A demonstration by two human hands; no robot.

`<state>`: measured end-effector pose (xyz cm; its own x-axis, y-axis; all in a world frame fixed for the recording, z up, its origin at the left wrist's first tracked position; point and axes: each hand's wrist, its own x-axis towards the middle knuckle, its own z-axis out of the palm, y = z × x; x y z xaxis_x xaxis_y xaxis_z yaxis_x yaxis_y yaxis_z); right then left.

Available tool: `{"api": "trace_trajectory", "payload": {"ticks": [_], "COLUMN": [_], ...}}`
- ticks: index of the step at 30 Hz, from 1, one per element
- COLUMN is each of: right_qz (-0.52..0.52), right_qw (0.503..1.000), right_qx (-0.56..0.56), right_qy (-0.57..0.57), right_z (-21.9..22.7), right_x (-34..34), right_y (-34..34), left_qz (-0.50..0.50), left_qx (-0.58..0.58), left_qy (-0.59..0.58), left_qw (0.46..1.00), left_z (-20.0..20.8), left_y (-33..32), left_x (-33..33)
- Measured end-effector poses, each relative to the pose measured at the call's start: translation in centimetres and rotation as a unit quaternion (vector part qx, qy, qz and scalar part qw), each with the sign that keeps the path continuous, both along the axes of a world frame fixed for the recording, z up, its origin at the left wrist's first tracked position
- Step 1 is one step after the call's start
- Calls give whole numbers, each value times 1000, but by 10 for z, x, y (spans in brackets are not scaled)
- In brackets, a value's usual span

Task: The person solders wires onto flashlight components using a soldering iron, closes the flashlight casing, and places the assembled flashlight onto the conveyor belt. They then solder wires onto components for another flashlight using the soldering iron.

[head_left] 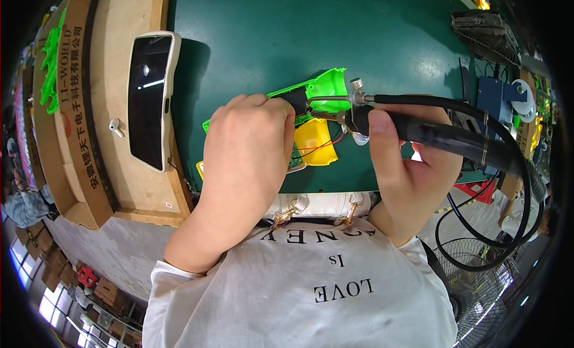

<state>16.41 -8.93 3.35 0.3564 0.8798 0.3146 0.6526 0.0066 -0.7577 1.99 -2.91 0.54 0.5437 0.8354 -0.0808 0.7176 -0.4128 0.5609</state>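
My right hand (397,159) is wrapped round a soldering iron (430,134) with a thick black handle and a metal feed tube clamped alongside its tip. The tip points left and meets, or nearly meets, a small black part (294,99) beside a bright green plastic shell (329,84). My left hand (246,136) is closed at that black part, with its fingertips hidden beneath it. Below the green shell lies a yellow plastic shell (320,146). Thin red and black wires cross it, and part of a circuit board shows next to my left hand.
A phone (149,100) and a white earbud (116,127) lie on a wooden board at left, beside a cardboard box (89,127). Black cables (526,186) loop at right. A small fan (485,38) and a blue device with a white spool (524,100) stand at the right edge.
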Motion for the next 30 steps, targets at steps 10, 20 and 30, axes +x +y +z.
{"api": "trace_trajectory", "payload": {"ticks": [10,20,30], "right_qz": [-24,-289,-241], "right_qw": [999,938,917], "right_qx": [-39,138,209], "right_qy": [23,136,239], "right_z": [5,10,-37], "right_x": [-7,10,52], "right_y": [-1,-2,18], "left_qz": [1,7,10], "left_qx": [1,-4,1], "left_qy": [5,12,12], "left_qw": [1000,1000,1000], "left_z": [-1,2,2], "left_y": [0,0,-1], "left_x": [-3,2,2]}}
